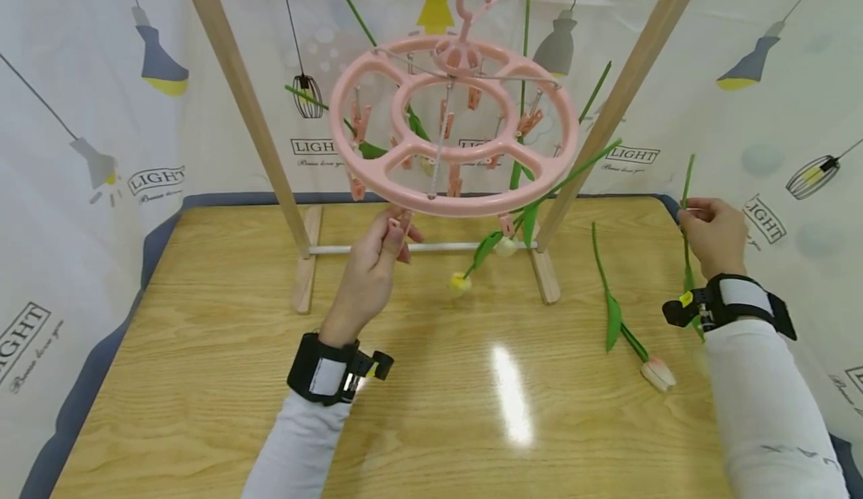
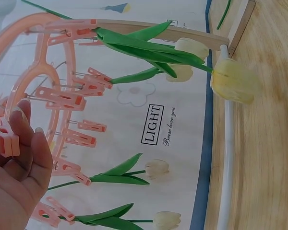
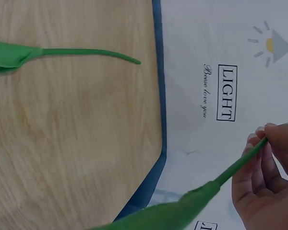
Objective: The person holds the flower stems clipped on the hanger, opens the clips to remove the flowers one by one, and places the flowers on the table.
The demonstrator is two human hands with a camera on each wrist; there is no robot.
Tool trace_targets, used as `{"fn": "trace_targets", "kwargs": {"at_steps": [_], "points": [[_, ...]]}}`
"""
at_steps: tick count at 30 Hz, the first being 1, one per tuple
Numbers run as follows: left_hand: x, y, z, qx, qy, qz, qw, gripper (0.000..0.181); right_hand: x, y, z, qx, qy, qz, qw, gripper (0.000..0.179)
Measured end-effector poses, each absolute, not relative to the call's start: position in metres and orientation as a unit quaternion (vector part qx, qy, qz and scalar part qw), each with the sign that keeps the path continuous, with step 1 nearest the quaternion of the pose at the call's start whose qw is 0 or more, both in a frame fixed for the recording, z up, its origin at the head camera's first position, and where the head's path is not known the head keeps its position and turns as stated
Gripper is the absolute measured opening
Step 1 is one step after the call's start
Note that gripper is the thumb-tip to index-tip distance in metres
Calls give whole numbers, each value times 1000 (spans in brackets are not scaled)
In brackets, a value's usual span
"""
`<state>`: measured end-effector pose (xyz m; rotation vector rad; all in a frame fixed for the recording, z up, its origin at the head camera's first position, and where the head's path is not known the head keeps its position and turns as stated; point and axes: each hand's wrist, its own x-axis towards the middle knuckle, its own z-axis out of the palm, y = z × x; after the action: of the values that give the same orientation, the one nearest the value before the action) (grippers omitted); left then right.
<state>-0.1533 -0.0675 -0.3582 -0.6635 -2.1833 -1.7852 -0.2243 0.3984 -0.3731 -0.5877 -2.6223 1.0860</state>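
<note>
My left hand (image 1: pixel 367 267) pinches a pink clothespin (image 2: pixel 5 140) at the near edge of the round pink hanging dryer (image 1: pixel 445 205). Between thumb and fingertips, my right hand (image 1: pixel 716 233) holds the green stem of an artificial tulip (image 3: pixel 240 165), raised at the table's right side; its flower is hidden behind the wrist in the head view. Several tulips, including a yellow one (image 2: pixel 233 81) and a pale one (image 2: pixel 157 169), hang flower-down from other clothespins on the dryer.
One pale pink tulip (image 1: pixel 657 373) lies on the wooden table (image 1: pixel 202 379), left of my right arm. A wooden stand (image 1: pixel 236 87) with a white lower bar (image 1: pixel 431 247) frames the dryer. Behind it hangs a lamp-printed cloth (image 1: pixel 229 162).
</note>
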Motion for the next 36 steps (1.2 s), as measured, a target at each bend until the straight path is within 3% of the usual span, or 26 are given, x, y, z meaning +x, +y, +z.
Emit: {"fn": "trace_targets", "kwargs": {"at_steps": [7, 17, 30, 36], "points": [[-153, -67, -359, -226, -747, -614, 116, 34, -221, 394, -389, -153, -926, 329, 105, 44], [-153, -69, -360, -228, -747, -613, 120, 36, -223, 385, -411, -111, -932, 317, 135, 40], [-151, -67, -359, -238, -748, -607, 124, 37, -223, 379, -434, -76, -958, 254, 114, 40], [-150, -67, -360, -242, -745, -609, 126, 37, -220, 373, -440, -70, -964, 247, 69, 45]]}}
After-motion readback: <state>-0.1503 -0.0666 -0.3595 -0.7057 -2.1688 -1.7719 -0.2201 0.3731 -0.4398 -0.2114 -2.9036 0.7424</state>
